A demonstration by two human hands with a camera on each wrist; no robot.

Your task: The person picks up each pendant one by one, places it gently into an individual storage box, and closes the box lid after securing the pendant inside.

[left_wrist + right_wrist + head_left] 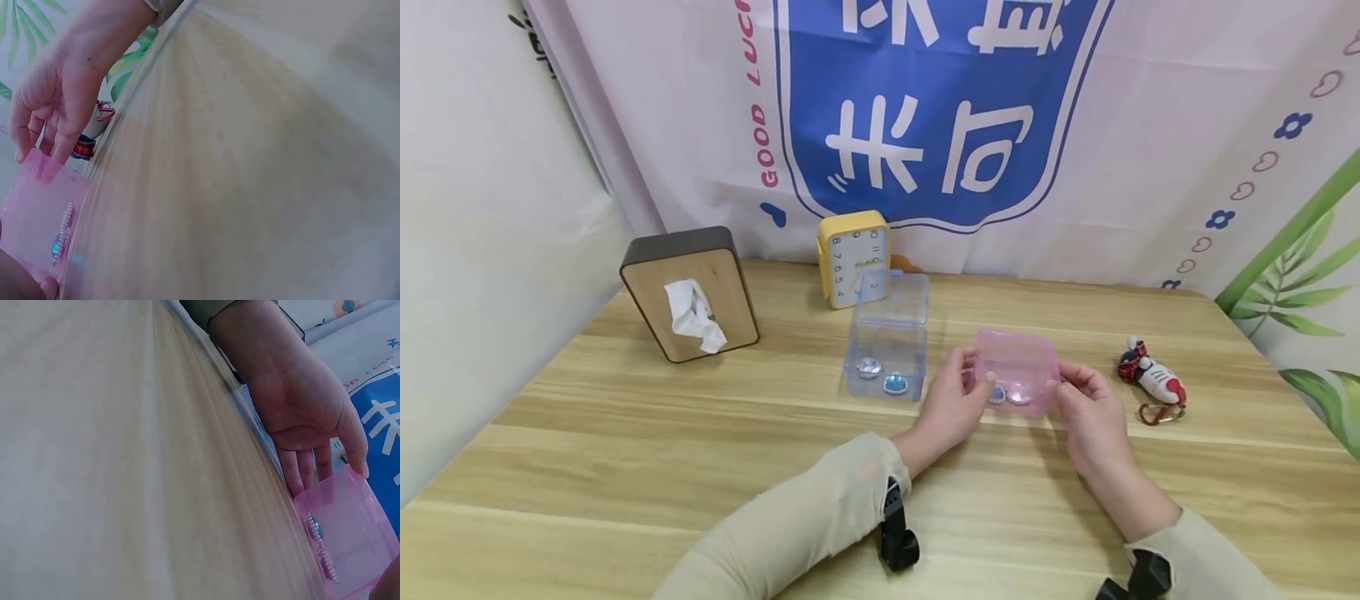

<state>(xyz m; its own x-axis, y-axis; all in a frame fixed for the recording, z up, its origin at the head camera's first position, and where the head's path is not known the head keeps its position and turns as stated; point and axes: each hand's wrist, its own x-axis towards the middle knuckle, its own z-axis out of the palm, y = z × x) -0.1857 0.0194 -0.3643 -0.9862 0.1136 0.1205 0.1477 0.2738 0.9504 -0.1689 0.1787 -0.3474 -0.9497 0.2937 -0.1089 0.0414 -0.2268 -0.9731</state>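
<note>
A translucent pink plastic box (1017, 358) sits on the table between my hands, with a blue gem and a clear gem (1018, 395), both bead-edged, low inside. My left hand (953, 398) grips its left side, thumb at the front. On the opposite side, my right hand (1093, 421) pinches the right edge. I cannot tell if the pink lid is fully down. Left of it stands a translucent blue box (887, 343) with its lid raised, holding a clear gem (868, 367) and a blue gem (895, 383). In the left wrist view the pink box (37, 206) appears side-on.
A yellow clock (855, 258) stands behind the blue box. At the back left is a wood-fronted tissue box (700, 292) with a tissue hanging out. A small plush keychain (1153, 379) with a red carabiner lies right of my right hand. A printed cloth (925, 208) hangs behind the table.
</note>
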